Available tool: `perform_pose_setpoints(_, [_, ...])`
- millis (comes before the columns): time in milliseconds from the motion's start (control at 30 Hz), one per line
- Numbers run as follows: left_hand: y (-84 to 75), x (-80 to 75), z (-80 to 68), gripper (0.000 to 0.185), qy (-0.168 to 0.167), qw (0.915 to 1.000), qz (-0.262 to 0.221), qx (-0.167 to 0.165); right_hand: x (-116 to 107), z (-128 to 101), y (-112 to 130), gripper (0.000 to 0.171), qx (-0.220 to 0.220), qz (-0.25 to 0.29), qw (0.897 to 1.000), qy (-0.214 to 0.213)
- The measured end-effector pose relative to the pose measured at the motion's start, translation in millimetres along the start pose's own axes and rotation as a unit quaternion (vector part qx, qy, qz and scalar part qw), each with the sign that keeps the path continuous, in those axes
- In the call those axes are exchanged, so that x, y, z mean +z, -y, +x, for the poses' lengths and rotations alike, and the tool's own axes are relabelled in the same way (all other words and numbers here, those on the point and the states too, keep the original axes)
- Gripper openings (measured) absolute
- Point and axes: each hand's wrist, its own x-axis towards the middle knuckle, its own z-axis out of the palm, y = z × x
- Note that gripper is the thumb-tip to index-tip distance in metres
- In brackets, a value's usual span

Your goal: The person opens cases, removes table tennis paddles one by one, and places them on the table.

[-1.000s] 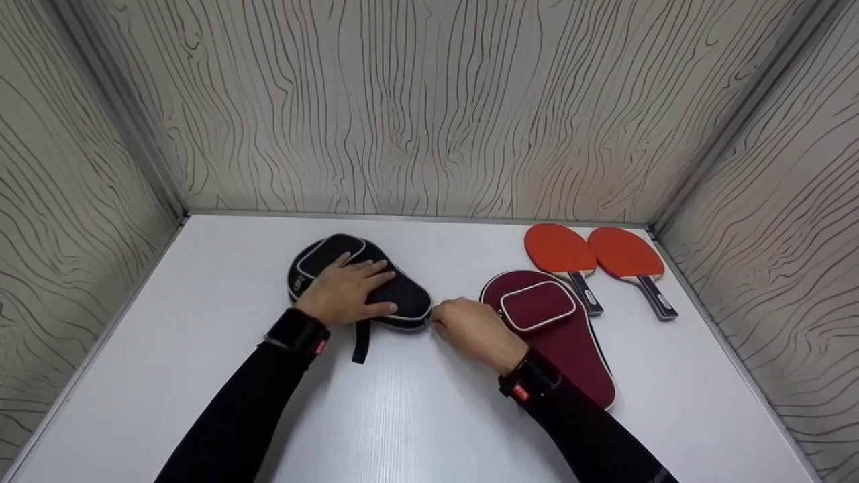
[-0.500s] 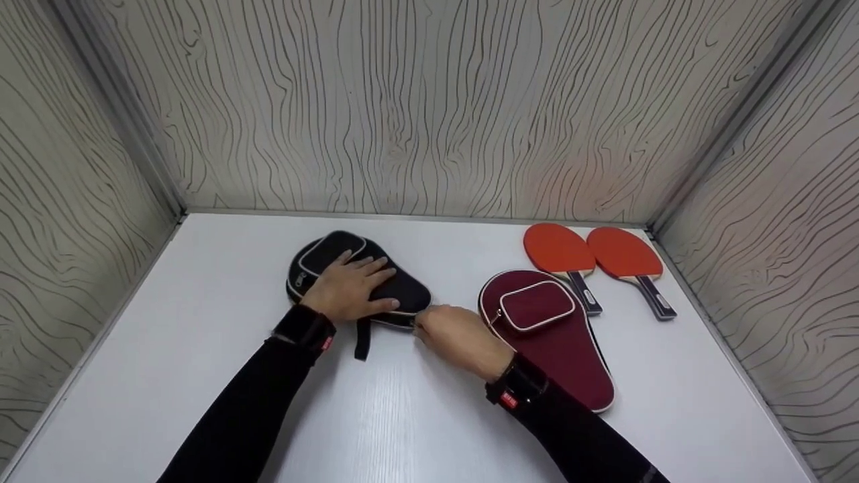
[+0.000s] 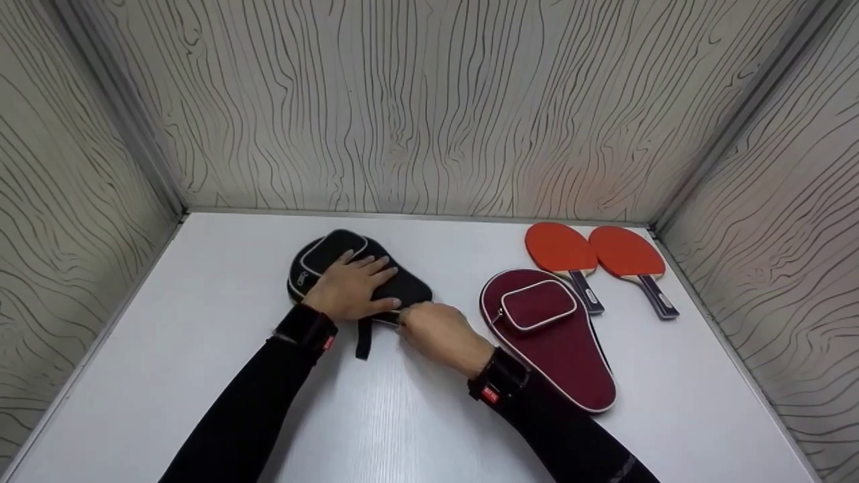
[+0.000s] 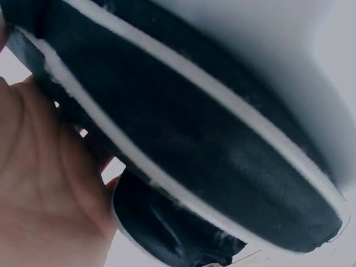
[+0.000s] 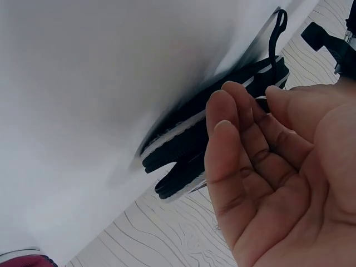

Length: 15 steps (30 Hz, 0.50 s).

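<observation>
A black padded table tennis paddle case (image 3: 411, 287) with white piping lies on the white table, its narrow end to the right. My left hand (image 3: 345, 292) rests on top of it with fingers spread. At the case's near edge, my right hand (image 3: 444, 337) has its fingers curled in a pinch at the zipper; the pull itself is hidden. In the right wrist view the zipped side (image 5: 172, 167) gapes behind the fingers. The left wrist view shows the case's side wall (image 4: 183, 111) close up. A black strap (image 3: 364, 339) hangs from the near side.
A maroon paddle case (image 3: 564, 362) with a small front pocket lies to the right of my right hand. Two red table tennis paddles (image 3: 560, 249) lie at the back right, one handle overlapping the maroon case's edge. Wood-patterned walls (image 3: 402, 121) enclose the table.
My right hand has slid left along the black case's near edge from its narrow tip. My left hand has stayed nearly still on top.
</observation>
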Motion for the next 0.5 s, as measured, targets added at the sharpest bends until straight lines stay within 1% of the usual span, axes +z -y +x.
perform_pose_setpoints(133, [1.1,0.5,-0.9,0.078,0.000,1.0000,-0.004,0.007,-3.6,-2.3,-7.2,0.017,-0.010,0.031,0.999,0.011])
perform_pose_setpoints(233, [1.0,0.0,-2.1,0.078,0.003,0.9998,-0.008,0.019,-8.8,-6.5,-15.8,0.018,-0.023,0.055,0.998,0.015])
perform_pose_setpoints(367, [-0.3,-1.9,-4.3,0.078,0.010,0.9989,-0.013,0.045,-18.7,-13.8,-31.2,0.021,-0.043,0.070,0.997,-0.007])
perform_pose_setpoints(500, [-1.5,-3.0,-7.5,0.078,0.014,0.9967,-0.014,0.079,-29.2,-21.4,-47.3,0.018,-0.044,0.074,0.996,-0.034])
